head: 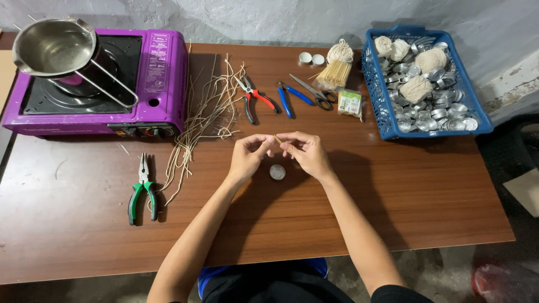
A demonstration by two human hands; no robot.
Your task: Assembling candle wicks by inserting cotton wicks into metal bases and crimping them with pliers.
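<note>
- Left hand and right hand both pinch a short, thin tan wick piece between their fingertips.
- It is held just above a small round silver metal cup on the brown wooden tabletop.

The short tan stick pinched between the left hand and the right hand shows only a small stretch; its ends lie behind the fingertips, and it is too small to tell its material. Both elbows are cut off by the bottom edge of the view. Left of the hands, the purple portable gas stove has its burner hidden under the steel saucepan, and its front knobs are too dark to make out. Right of the hands, the print on the small green packet is too small to tell.
</note>
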